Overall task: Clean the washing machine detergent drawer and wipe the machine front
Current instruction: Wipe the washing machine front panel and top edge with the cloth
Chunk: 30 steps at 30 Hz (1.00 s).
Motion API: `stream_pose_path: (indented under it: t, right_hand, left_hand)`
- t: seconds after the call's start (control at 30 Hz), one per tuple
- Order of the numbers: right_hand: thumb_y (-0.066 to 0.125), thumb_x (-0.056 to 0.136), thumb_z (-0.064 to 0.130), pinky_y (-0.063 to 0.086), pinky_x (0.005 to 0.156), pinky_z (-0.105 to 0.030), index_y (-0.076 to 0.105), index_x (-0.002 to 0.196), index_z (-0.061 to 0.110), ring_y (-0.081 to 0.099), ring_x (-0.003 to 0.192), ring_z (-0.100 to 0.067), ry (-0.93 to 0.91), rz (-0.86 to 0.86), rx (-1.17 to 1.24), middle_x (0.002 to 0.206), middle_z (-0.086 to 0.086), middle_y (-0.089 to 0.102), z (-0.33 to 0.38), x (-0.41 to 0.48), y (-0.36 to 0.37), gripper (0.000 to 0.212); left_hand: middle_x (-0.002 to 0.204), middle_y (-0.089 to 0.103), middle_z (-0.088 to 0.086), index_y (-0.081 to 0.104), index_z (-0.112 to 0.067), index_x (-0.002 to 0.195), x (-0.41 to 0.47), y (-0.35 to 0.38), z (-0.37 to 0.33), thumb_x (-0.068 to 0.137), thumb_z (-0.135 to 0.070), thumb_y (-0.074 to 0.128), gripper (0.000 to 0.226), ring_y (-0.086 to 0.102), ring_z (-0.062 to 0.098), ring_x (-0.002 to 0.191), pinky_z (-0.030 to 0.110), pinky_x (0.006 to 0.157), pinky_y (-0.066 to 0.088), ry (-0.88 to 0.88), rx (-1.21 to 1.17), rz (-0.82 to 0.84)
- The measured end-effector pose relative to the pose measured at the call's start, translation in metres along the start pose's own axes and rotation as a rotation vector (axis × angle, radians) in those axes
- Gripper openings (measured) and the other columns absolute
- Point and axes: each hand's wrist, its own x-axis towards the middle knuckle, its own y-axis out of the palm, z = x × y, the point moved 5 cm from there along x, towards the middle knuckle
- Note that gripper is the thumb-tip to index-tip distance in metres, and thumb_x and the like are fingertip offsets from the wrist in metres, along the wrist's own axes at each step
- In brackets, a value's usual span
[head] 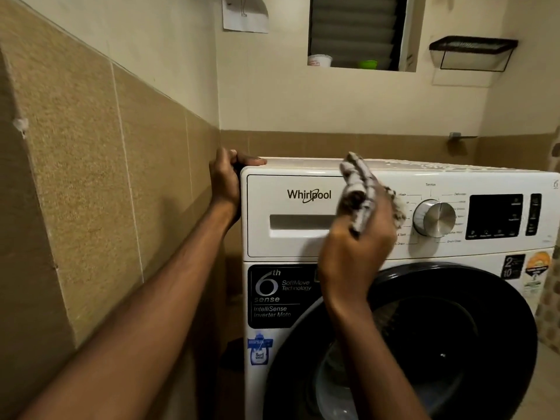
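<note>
A white front-loading washing machine (303,334) fills the lower right of the head view. Its detergent drawer (291,225) at the top left of the front panel is closed. My left hand (227,177) grips the machine's top left corner, thumb lying on the lid. My right hand (357,247) holds a crumpled grey-and-white patterned cloth (359,192) against the panel, between the drawer and the silver program dial (435,218). The round dark door (439,328) is below, partly hidden by my right forearm.
A tan tiled wall (91,177) stands close on the left of the machine. Above, a louvred window (354,28) has a white cup (319,60) and a green item (367,64) on its sill. A black wire shelf (472,51) hangs at the upper right.
</note>
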Motion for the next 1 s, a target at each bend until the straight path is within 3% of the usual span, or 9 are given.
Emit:
stream_pose_path:
  t: [0.1, 0.23, 0.33, 0.47, 0.53, 0.67, 0.8, 0.9, 1.0]
  right_hand:
    - [0.041, 0.095, 0.042, 0.02, 0.118, -0.052, 0.035, 0.151, 0.025, 0.021, 0.149, -0.021, -0.383, 0.37, -0.453, 0.159, -0.002, 0.031, 0.005, -0.017, 0.05, 0.059]
    - [0.037, 0.099, 0.045, 0.009, 0.121, -0.037, 0.019, 0.156, 0.03, 0.005, 0.152, -0.015, -0.682, 0.57, -0.724, 0.165, 0.003, 0.011, -0.023, -0.02, 0.057, 0.062]
    - [0.019, 0.097, 0.054, 0.007, 0.121, -0.041, 0.01, 0.157, 0.03, 0.002, 0.152, -0.014, -0.537, 0.488, -0.778, 0.165, 0.005, 0.006, -0.041, 0.01, 0.028, 0.065]
    - [0.024, 0.099, 0.052, -0.005, 0.121, -0.038, 0.002, 0.156, 0.036, -0.012, 0.15, -0.01, -0.149, 0.37, -0.718, 0.165, 0.011, -0.007, -0.039, 0.031, 0.022, 0.063]
    - [0.02, 0.098, 0.054, -0.009, 0.12, -0.041, 0.0, 0.157, 0.034, -0.016, 0.15, -0.015, -0.18, 0.405, -0.724, 0.164, 0.007, -0.012, -0.021, 0.019, 0.046, 0.065]
    - [0.028, 0.099, 0.049, -0.008, 0.121, -0.042, 0.0, 0.157, 0.032, -0.016, 0.15, -0.017, -0.517, 0.629, -0.742, 0.165, 0.005, -0.011, -0.005, -0.025, 0.074, 0.066]
    - [0.032, 0.094, 0.044, 0.004, 0.122, -0.038, 0.011, 0.157, 0.033, -0.004, 0.152, -0.015, -0.681, 0.749, -0.739, 0.165, 0.008, 0.002, -0.029, -0.06, 0.041, 0.067]
    - [0.029, 0.095, 0.048, 0.008, 0.121, -0.045, 0.015, 0.157, 0.027, 0.003, 0.152, -0.019, -0.584, 0.615, -0.846, 0.165, 0.003, 0.007, -0.054, -0.047, 0.011, 0.067]
    - [0.025, 0.096, 0.046, 0.003, 0.122, -0.049, 0.007, 0.158, 0.025, -0.004, 0.152, -0.021, -0.222, 0.36, -0.781, 0.165, 0.002, -0.002, -0.067, -0.009, -0.009, 0.067]
  left_hand:
    - [0.062, 0.07, 0.011, 0.065, -0.014, 0.045, -0.001, 0.001, -0.001, 0.087, -0.026, 0.032, 0.054, 0.065, 0.035, 0.084, 0.041, 0.088, 0.052, -0.003, -0.012, 0.005]
    - [0.063, 0.07, 0.012, 0.063, -0.01, 0.049, -0.002, 0.001, -0.002, 0.09, -0.023, 0.031, 0.054, 0.066, 0.028, 0.076, 0.035, 0.083, 0.053, 0.003, -0.023, 0.015]
    - [0.058, 0.069, 0.009, 0.064, -0.015, 0.044, -0.001, 0.002, -0.002, 0.091, -0.02, 0.028, 0.059, 0.063, 0.032, 0.08, 0.046, 0.095, 0.05, 0.015, -0.011, 0.007]
    - [0.06, 0.07, 0.009, 0.063, -0.017, 0.043, -0.001, 0.002, -0.002, 0.087, -0.023, 0.031, 0.054, 0.063, 0.035, 0.087, 0.051, 0.098, 0.049, 0.012, -0.002, 0.002]
    - [0.061, 0.07, 0.011, 0.063, -0.015, 0.043, -0.002, 0.001, -0.001, 0.085, -0.025, 0.033, 0.052, 0.063, 0.036, 0.086, 0.05, 0.096, 0.05, 0.007, 0.003, -0.003]
    - [0.057, 0.067, 0.008, 0.062, -0.016, 0.042, -0.005, 0.003, -0.005, 0.083, -0.027, 0.036, 0.05, 0.065, 0.027, 0.07, 0.037, 0.078, 0.051, -0.004, -0.03, 0.002]
    - [0.066, 0.072, 0.015, 0.063, -0.015, 0.043, -0.004, 0.003, -0.004, 0.09, -0.021, 0.03, 0.057, 0.066, 0.037, 0.088, 0.045, 0.092, 0.051, 0.006, -0.005, 0.01]
    - [0.064, 0.072, 0.013, 0.062, -0.017, 0.042, -0.004, 0.003, -0.004, 0.09, -0.021, 0.029, 0.059, 0.066, 0.033, 0.083, 0.038, 0.085, 0.05, -0.01, 0.0, 0.002]
    - [0.063, 0.071, 0.012, 0.061, -0.017, 0.041, -0.008, 0.004, -0.007, 0.092, -0.018, 0.028, 0.061, 0.066, 0.032, 0.082, 0.035, 0.081, 0.051, -0.012, -0.012, -0.005]
